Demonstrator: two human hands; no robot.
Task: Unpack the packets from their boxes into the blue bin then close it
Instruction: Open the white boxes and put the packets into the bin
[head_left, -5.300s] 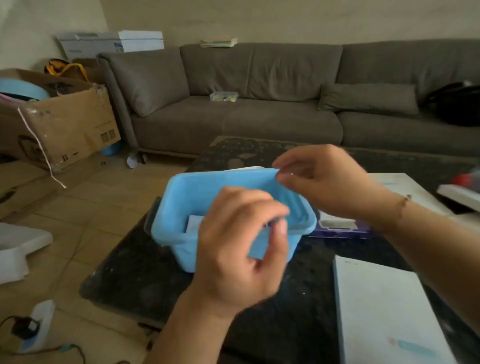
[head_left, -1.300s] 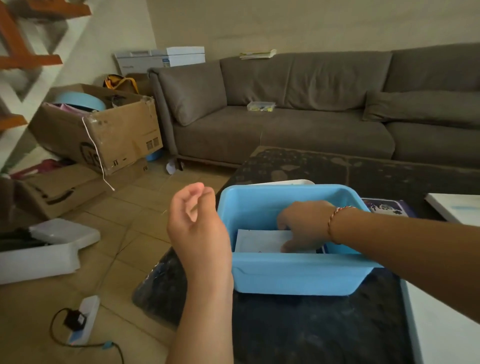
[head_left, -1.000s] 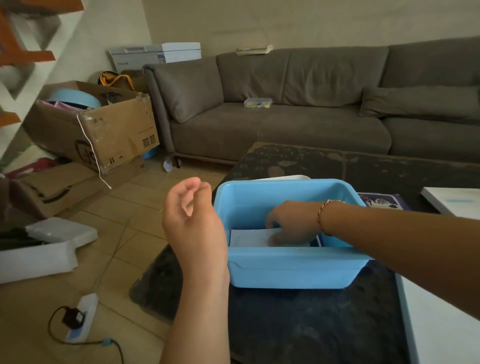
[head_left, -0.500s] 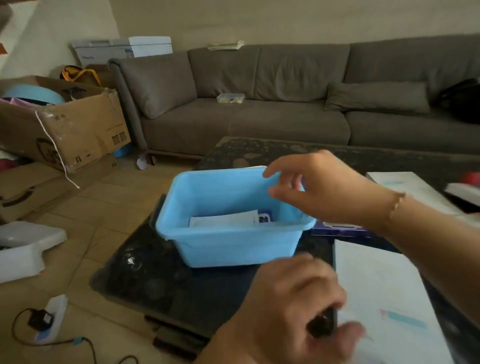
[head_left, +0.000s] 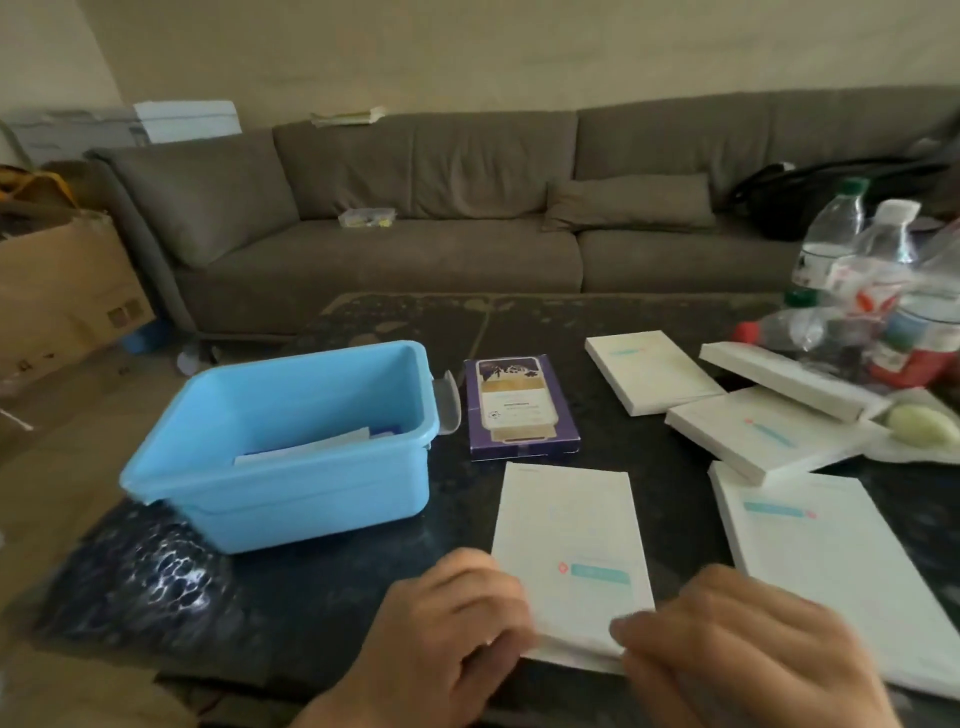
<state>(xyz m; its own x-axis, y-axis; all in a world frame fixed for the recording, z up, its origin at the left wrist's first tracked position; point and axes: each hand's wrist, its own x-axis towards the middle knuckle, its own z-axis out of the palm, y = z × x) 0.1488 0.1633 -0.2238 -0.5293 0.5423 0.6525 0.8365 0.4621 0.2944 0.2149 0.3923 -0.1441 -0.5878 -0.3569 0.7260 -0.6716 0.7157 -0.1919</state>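
The table (head_left: 322, 613) is dark and shiny, with pale spots on it. At its near edge are the two hands. The left hand (head_left: 441, 639) has its fingers bent onto the near left corner of a flat white box (head_left: 569, 535). The right hand (head_left: 743, 654) has its fingers bent onto the near right corner of the same box. The hands are blurry, so I cannot tell how tight each one holds.

Just right of the right hand lies a second white box (head_left: 831, 566), flat on the table. Past the left hand, and off to its left, sits the blue bin (head_left: 291, 499). The bin has no lid on it. Inside it lie white packets (head_left: 306, 449). Straight past the hands, beside the bin's right wall, lies a purple box (head_left: 519, 408). Farther off to the right of the hands are three more white boxes (head_left: 763, 431), one leaning on another. Next to them stand clear plastic bottles (head_left: 883, 270).

Behind the table is a long grey sofa (head_left: 415, 208) with a cushion (head_left: 631, 202) on it. Far left of the hands, on the floor, is a brown cardboard box (head_left: 62, 280). The wall (head_left: 467, 52) behind is plain and pale.
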